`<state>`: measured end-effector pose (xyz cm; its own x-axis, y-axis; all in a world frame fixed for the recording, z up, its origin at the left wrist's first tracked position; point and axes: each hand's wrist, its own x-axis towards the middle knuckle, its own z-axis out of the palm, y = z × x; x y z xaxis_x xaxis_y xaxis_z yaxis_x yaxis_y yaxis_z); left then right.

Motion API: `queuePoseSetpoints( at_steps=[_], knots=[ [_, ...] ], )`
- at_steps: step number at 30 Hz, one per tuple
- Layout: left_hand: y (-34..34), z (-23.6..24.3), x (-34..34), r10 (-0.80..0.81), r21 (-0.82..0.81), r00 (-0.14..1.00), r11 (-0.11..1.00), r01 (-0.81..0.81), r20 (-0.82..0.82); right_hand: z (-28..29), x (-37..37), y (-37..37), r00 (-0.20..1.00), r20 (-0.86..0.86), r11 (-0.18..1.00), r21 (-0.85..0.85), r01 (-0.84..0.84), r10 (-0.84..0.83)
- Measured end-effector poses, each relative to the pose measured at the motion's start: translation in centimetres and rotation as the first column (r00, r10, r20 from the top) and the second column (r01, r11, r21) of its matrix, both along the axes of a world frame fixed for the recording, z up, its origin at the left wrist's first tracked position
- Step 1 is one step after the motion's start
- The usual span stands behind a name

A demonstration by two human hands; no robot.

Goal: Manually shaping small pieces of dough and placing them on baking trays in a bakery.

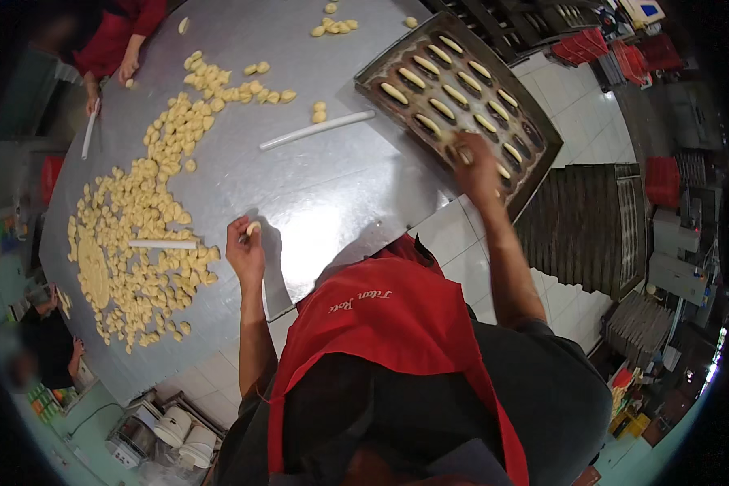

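Observation:
My left hand (245, 249) is closed around a short dough roll (253, 228), whose pale end sticks out past the fingers, just above the table's near edge. My right hand (478, 170) reaches over the near side of a dark metal baking tray (536, 180). Its fingers are curled together, and a pale blur shows at the tips; what they hold is hard to make out. Rows of slim dough rolls (441, 108) lie in the tray's hollows. A white rolling pin (316, 131) rests on the table between my hands and the far side.
Many dough lumps (150, 194) spread over the left of the metal table (243, 182), with another white rod (162, 244) among them. A co-worker in red (121, 40) holds a rod at far left. Stacked trays (571, 231) stand at right; white buckets (196, 444) below left.

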<state>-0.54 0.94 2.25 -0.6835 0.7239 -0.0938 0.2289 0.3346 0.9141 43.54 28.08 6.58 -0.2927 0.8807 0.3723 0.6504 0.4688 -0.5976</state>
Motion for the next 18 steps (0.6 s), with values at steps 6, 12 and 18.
queuePoseSetpoints(
  at_steps=[6, 12, 18],
  knots=[
    [1.4, 0.1, 3.2, 0.014, 0.042, 0.981, 0.999, -0.022, 0.192, -3.4, 19.8, 8.0, 0.795, 0.451, 0.883, -0.029, 0.468, -0.406],
    [1.7, -0.1, 5.6, 0.028, -0.011, 0.995, 1.0, -0.027, 0.091, -2.2, 17.8, 8.1, 0.687, 0.607, 0.882, 0.051, 0.469, -0.4],
    [0.0, -0.4, 7.7, 0.109, 0.027, 0.985, 0.993, -0.113, 0.135, -4.6, 19.5, 6.1, 0.81, 0.542, 0.884, -0.236, 0.403, -0.224]
  ],
)
